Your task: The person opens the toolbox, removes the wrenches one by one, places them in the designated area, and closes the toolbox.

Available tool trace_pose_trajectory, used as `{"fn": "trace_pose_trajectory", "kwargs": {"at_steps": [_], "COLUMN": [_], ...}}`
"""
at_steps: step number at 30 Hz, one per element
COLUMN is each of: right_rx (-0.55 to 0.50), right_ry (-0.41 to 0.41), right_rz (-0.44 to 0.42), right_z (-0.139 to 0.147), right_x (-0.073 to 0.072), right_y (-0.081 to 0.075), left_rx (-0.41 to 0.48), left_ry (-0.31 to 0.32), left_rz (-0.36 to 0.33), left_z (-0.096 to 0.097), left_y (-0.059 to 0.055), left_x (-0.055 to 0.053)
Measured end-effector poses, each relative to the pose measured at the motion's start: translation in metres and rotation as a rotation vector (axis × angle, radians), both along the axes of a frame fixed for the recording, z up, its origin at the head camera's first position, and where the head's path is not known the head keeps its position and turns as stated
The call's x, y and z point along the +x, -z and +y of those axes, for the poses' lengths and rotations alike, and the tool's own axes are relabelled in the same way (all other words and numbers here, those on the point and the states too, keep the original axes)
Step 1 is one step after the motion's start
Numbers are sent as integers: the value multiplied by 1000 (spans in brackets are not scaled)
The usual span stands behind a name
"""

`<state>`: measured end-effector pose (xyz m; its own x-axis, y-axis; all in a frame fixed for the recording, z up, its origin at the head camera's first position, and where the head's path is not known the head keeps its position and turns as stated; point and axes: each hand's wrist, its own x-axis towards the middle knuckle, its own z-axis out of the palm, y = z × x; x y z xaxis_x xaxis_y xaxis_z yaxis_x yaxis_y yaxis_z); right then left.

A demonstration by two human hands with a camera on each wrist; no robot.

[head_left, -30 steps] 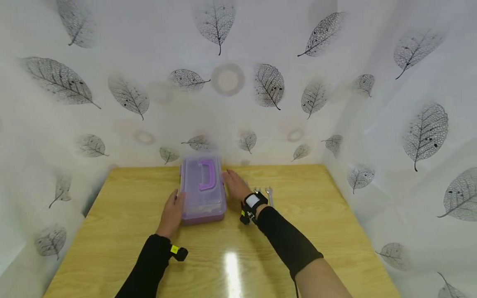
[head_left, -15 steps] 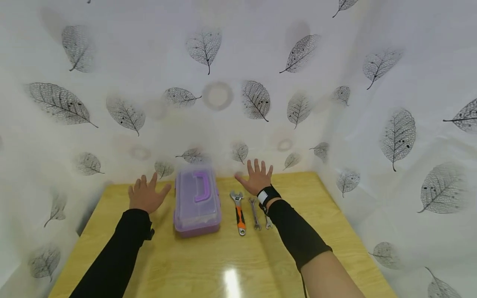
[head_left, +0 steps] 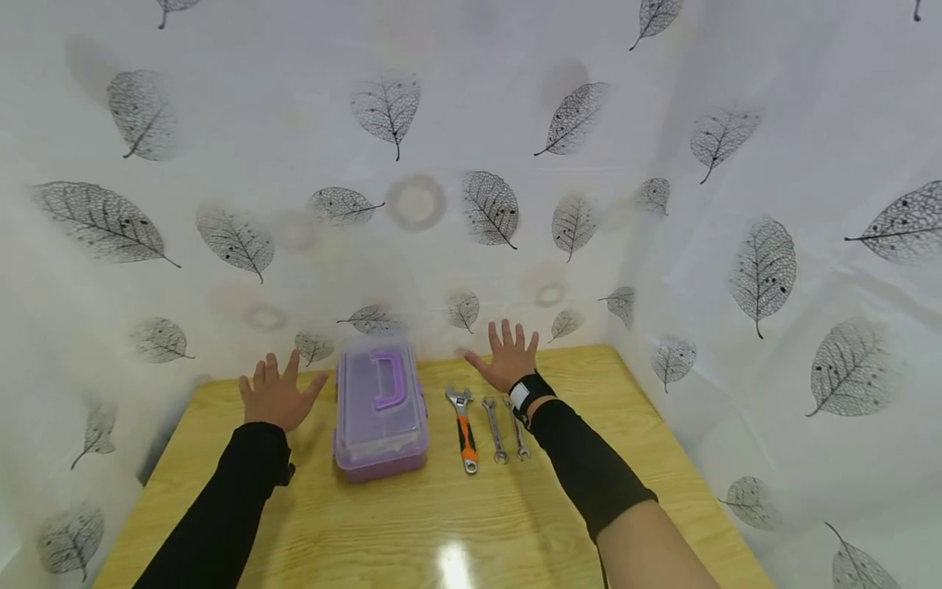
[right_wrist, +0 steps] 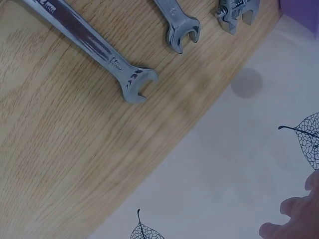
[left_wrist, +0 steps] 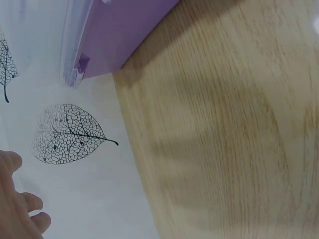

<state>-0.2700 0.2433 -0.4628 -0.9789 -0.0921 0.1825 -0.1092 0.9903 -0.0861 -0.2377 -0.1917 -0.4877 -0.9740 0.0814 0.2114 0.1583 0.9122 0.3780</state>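
Observation:
Left of the purple toolbox (head_left: 361, 409), my left hand (head_left: 276, 396) is held with its fingers spread and nothing in them. The box has a translucent lid with a folded purple handle (head_left: 398, 380), and its lid is down. My right hand (head_left: 506, 360) is spread too, over the far side of the table behind the wrenches. An adjustable wrench (head_left: 465, 433) with an orange and black grip lies right of the box. Beside it lie two silver open-end wrenches, the middle wrench (head_left: 495, 431) and the right wrench (head_left: 519, 433), the latter partly hidden by my right wrist.
The wooden table (head_left: 368, 532) ends at a white curtain (head_left: 441, 270) printed with leaves, which also runs along the sides. In the right wrist view, the wrench heads point toward the table's far edge.
Both hands have left the toolbox sides, moved outward and spread their fingers. The wrenches, mostly hidden before by the right arm, now show. The head view has shifted slightly.

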Motion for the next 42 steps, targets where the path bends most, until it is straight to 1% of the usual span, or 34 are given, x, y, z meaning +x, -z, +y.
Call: {"fn": "trace_pose_trajectory", "kwargs": {"at_steps": [4, 6, 9, 11, 13, 16, 18, 20, 22, 24, 26, 28, 29, 31, 32, 34, 36, 38, 39, 40, 41, 42], "right_rx": [18, 24, 0, -27, -66, -196, -317, -434, -539, -653, -740, -792, -806, -821, -839, -900, -1051, -1236, -1322, -1385, -1423, -1432], "right_ry": [-9, -5, -11, -43, -101, -220, -303, -348, -356, -342, -323, -321, -331, -322, -301, -204, -98, -52, -52, -76, -107, -136], "right_rz": [7, 2, -2, -5, -19, -92, -150, -202, -242, -272, -283, -290, -279, -246, -221, -146, -93, -56, -54, -69, -92, -109], "right_z": [0, 0, 0, -2, -8, -23, -38, -52, -66, -76, -80, -79, -77, -68, -63, -52, -44, -40, -41, -44, -48, -53], "right_x": [-7, -10, -12, -14, -16, -14, -9, -2, 6, 12, 17, 21, 23, 25, 27, 31, 36, 42, 46, 50, 55, 59], "right_y": [-1, -2, -4, -1, 4, 16, 24, 32, 38, 43, 47, 50, 51, 53, 54, 52, 48, 44, 41, 38, 34, 32], "left_rx": [5, -3, -8, -13, -5, 34, 76, 131, 171, 185, 167, 140, 126, 119, 120, 122, 115, 108, 106, 100, 100, 102], "left_ry": [-4, -9, -16, -17, -3, 43, 92, 154, 214, 248, 255, 243, 237, 234, 237, 244, 254, 261, 261, 260, 259, 256], "left_rz": [15, 26, 45, 52, 61, 84, 104, 116, 122, 117, 117, 121, 126, 133, 135, 123, 119, 121, 127, 139, 151, 158], "left_z": [-3, -6, -10, -10, -5, 13, 33, 57, 81, 103, 121, 134, 139, 148, 152, 157, 160, 159, 156, 154, 151, 148], "left_y": [-6, -7, -9, -10, -12, -14, -14, -14, -15, -15, -14, -14, -14, -17, -18, -22, -25, -29, -31, -33, -35, -37], "left_x": [0, 0, 0, 0, 0, 4, 9, 16, 25, 35, 44, 51, 54, 58, 60, 64, 68, 73, 76, 79, 82, 86]}}
